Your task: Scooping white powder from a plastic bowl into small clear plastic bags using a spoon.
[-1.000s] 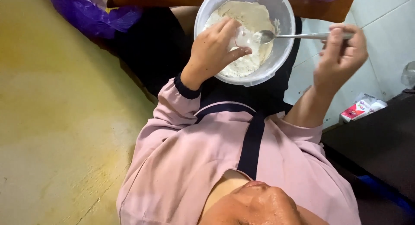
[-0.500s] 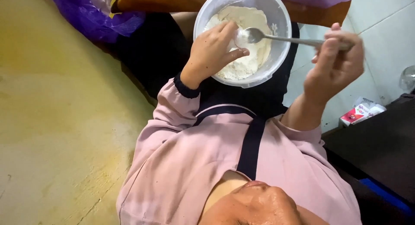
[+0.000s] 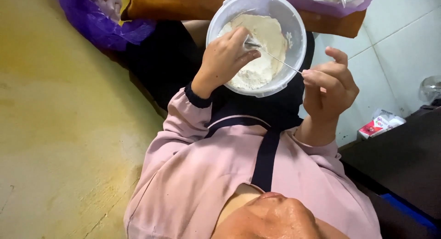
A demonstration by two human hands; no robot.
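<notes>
Round translucent plastic bowl (image 3: 294, 37) of pale flour sits on lap. Left hand (image 3: 227, 57) inside bowl, fingers curled loosely on flour. Right hand (image 3: 328, 85) beside bowl's rim, fingertips pinching thin metal spoon (image 3: 271, 55), its head in flour.

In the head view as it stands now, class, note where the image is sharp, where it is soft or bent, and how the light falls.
Head view: even, soft light with no hard shadows; the bowl of flour and the left hand are fairly sharp; the thin spoon handle looks faint toward the right hand; the chin at the bottom edge is close and soft; the wide lens bends the floor tile lines near the edges.
</notes>
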